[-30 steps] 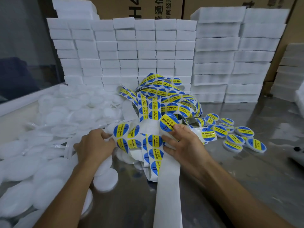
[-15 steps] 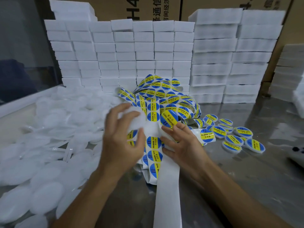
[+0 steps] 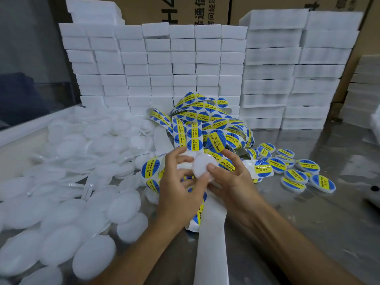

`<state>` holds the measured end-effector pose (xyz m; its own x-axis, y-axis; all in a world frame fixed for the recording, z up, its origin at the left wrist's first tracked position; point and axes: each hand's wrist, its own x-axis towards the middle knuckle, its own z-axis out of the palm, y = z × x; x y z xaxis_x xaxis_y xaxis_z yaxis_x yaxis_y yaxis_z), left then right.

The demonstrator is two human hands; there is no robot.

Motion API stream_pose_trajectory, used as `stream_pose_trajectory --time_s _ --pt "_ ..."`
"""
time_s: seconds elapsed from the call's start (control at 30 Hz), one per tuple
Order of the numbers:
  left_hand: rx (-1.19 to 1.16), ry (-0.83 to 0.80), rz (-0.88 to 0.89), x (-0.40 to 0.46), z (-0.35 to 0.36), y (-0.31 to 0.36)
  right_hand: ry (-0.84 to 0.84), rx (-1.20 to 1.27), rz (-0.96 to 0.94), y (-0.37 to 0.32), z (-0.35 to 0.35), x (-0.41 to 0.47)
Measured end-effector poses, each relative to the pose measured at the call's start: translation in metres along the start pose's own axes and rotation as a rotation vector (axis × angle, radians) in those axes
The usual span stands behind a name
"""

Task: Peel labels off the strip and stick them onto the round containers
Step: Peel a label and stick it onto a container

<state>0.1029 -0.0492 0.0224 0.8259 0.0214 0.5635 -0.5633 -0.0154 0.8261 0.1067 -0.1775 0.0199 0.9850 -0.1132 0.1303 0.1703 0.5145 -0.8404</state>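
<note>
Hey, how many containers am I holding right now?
1: a blank white round container, pinched between the left hand and the right hand, above the label strip. The hands could hide another beneath.

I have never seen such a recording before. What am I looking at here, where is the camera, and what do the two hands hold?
There is no machine here: a person works with bare hands, and the camera sits on the person's head, looking forward and down. The left hand and the right hand together hold one plain white round container; a peeled label seems to stick to the right fingers. On the metal table lie a tangled label strip, a pile of unlabeled containers on the left, and labeled containers on the right. White boxes are stacked behind.
</note>
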Motion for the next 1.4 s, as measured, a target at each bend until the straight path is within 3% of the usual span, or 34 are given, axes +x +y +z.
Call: stream_pose_trajectory --time_s 0.07,0.13,0.37,0.87,1.4 --pt "-0.167 0.022 -0.239 0.004 0.001 -0.002 -0.007 -0.007 0.004 0.001 0.0 0.0" --pt "-0.253 0.028 -0.356 0.007 -0.001 -0.004 0.002 -0.02 0.016 0.001 0.0 0.0" --pt "-0.41 0.192 -0.515 0.018 -0.013 -0.008 0.079 -0.039 0.149 -0.003 -0.004 0.004" --pt "-0.522 0.062 -0.553 0.018 -0.018 -0.015 0.036 -0.2 0.075 -0.001 0.003 -0.003" --pt "-0.535 0.062 -0.563 0.019 -0.019 -0.01 0.036 -0.167 0.068 -0.001 0.005 -0.004"
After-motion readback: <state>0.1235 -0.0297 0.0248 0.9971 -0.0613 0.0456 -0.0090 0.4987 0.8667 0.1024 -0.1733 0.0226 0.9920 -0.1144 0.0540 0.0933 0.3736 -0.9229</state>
